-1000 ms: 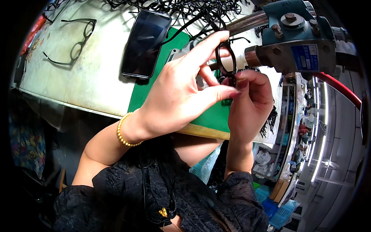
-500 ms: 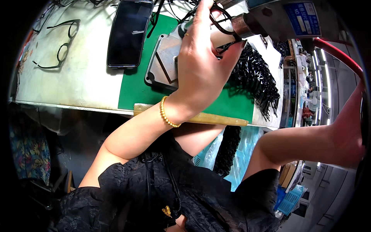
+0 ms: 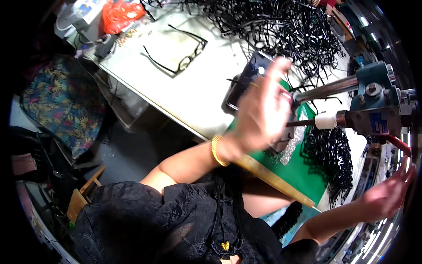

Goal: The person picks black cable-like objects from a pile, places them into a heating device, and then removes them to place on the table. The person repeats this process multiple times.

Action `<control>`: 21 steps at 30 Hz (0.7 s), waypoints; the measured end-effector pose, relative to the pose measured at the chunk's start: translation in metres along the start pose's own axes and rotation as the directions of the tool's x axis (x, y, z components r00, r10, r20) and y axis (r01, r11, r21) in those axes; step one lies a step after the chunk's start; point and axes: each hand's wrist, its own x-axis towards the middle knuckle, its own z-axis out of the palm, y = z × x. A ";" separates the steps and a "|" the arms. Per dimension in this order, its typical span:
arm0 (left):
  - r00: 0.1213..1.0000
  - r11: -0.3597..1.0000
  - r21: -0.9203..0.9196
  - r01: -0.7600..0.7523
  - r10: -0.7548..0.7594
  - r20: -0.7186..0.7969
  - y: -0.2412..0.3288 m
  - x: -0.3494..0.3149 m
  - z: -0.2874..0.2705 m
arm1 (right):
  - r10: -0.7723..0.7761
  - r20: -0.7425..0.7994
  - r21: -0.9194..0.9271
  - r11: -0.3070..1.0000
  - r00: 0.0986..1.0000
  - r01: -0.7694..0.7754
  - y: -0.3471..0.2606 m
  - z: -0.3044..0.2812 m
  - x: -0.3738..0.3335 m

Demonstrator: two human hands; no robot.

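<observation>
My left hand (image 3: 263, 116), with a gold bead bracelet at the wrist, is smeared by motion in front of the press (image 3: 373, 97). Thin black temples stick out near it, one (image 3: 237, 82) crossing the dark phone (image 3: 252, 72); whether the fingers hold that eyeglass frame is unclear. Behind the palm, a metal block (image 3: 281, 145) on the green mat (image 3: 307, 178) is mostly hidden. The press's rod carries a white collar (image 3: 325, 120). At the right rim, my right hand (image 3: 389, 196) is closed around the press's red lever (image 3: 398, 144).
A black eyeglass frame (image 3: 185, 62) lies on the white table (image 3: 145, 79). Behind is a large heap of black frames (image 3: 281, 26); another pile (image 3: 332, 147) sits beside the mat. A yellowish strip (image 3: 277, 178) runs along the front edge. Far left lies a red plastic bag (image 3: 121, 16).
The view has swung left and turned, showing more of the table and heap. My left hand has moved in a blur by the press; my right hand is farther into view beside the lever.
</observation>
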 end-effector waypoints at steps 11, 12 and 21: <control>0.936 0.527 0.820 0.224 -0.350 -0.031 -0.101 0.027 -0.168 | 0.515 -0.099 -0.262 0.812 0.852 -0.521 0.076 -0.031 -0.180; 0.964 0.618 0.778 0.118 -0.258 0.058 -0.090 0.021 -0.183 | 0.489 -0.144 -0.291 0.810 0.860 -0.509 0.071 -0.058 -0.186; 0.946 0.720 0.624 -0.302 0.147 0.287 -0.071 -0.042 -0.127 | 0.379 -0.319 -0.569 0.656 0.869 -0.496 0.127 -0.229 -0.179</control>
